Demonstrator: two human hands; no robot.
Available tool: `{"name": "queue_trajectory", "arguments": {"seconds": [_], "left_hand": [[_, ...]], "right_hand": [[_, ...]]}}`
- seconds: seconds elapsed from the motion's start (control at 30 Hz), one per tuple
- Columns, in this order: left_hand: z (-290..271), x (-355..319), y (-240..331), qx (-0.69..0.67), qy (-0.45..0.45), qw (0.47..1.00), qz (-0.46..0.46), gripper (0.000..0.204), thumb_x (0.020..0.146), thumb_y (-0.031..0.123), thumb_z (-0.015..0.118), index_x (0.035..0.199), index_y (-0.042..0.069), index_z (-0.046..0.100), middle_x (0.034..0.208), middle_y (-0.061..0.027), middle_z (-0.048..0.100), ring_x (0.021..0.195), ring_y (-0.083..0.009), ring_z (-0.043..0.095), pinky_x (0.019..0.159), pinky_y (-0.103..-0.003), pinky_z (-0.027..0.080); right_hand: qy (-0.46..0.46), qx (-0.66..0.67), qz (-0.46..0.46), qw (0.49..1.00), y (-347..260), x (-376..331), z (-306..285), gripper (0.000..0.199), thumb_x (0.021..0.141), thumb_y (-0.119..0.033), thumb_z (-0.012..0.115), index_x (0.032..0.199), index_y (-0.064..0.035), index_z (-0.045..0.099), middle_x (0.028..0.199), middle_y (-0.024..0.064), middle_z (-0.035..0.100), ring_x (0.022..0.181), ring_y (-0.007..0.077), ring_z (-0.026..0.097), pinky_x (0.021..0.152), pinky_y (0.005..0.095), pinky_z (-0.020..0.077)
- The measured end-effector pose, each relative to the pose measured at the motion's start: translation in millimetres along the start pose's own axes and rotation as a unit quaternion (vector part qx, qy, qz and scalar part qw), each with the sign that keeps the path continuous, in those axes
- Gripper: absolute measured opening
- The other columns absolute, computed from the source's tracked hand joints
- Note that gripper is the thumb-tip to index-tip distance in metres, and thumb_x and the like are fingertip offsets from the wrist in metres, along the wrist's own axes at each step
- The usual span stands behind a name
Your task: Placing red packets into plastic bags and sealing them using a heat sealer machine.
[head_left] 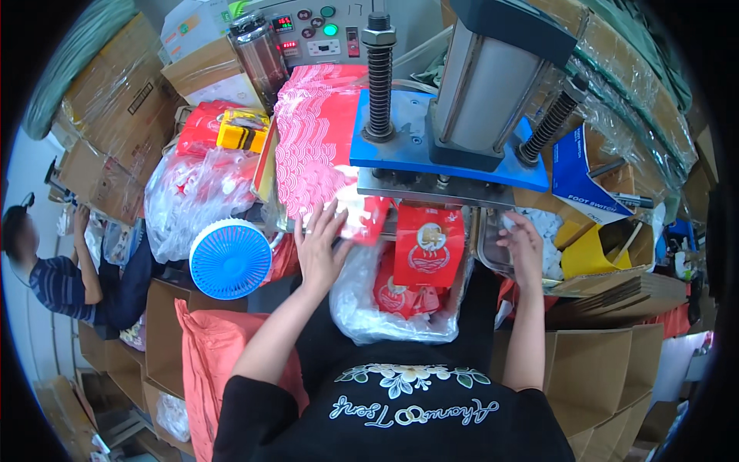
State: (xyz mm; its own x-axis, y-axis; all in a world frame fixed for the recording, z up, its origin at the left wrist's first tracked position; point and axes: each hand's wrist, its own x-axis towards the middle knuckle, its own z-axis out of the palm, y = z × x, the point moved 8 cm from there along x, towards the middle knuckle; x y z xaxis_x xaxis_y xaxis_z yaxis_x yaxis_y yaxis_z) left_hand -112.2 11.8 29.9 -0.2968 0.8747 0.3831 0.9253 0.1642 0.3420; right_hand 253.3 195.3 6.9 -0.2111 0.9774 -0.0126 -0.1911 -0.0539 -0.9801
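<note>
My left hand [322, 245] lies with fingers spread at the near edge of a stack of red packets with a pink-and-white wave pattern [312, 115], touching the front one. My right hand [525, 248] is raised beside a clear tray of crumpled white pieces [545, 231], its fingers loosely bent and apart, with nothing visible in them. Between my hands, a red printed packet [429, 258] hangs from the front of the press [446, 189]. Below it, more red packets [400, 299] lie in a box lined with clear plastic [358, 319].
A blue fan [231, 258] stands left of my left hand. Behind it sit plastic-wrapped red goods [200, 185] and a yellow package [243, 131]. A control panel [319, 35] is at the back. Cardboard boxes [593, 369] flank me. Another person [65, 281] sits at far left.
</note>
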Motion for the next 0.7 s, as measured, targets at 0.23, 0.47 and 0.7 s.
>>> {"name": "queue_trajectory", "arguments": {"seconds": [0.23,0.47,0.7], "left_hand": [[-24,-20,20,-0.404,0.044,0.908,-0.102,0.014,0.088,0.006,0.071,0.100,0.000,0.073,0.088,-0.0103,0.073,0.079,-0.0193,0.067,0.075,-0.032,0.049],[35,-56,62,-0.439,-0.104,0.877,-0.163,0.012,0.087,0.008,0.076,0.092,-0.003,0.075,0.078,-0.0022,0.070,0.070,-0.0056,0.058,0.064,-0.024,0.046],[54,-69,79,-0.519,-0.163,0.830,-0.127,0.014,0.089,0.008,0.074,0.095,-0.004,0.074,0.087,-0.0050,0.071,0.078,-0.0076,0.062,0.072,-0.024,0.049]], "right_hand": [[-0.037,-0.224,-0.109,0.968,-43,-31,33,0.022,0.098,-0.012,0.062,0.118,-0.0054,0.066,0.089,0.0007,0.064,0.067,0.0061,0.055,0.061,0.0235,0.0472],[-0.208,-0.375,-0.205,0.880,-60,-73,126,0.016,0.098,-0.013,0.059,0.106,-0.0016,0.066,0.105,0.0148,0.070,0.102,0.0334,0.065,0.088,0.0411,0.0505],[-0.283,-0.215,-0.042,0.934,-34,-80,153,0.020,0.099,-0.011,0.054,0.107,-0.0006,0.069,0.109,0.0147,0.071,0.109,0.0292,0.066,0.095,0.0364,0.0485]]}}
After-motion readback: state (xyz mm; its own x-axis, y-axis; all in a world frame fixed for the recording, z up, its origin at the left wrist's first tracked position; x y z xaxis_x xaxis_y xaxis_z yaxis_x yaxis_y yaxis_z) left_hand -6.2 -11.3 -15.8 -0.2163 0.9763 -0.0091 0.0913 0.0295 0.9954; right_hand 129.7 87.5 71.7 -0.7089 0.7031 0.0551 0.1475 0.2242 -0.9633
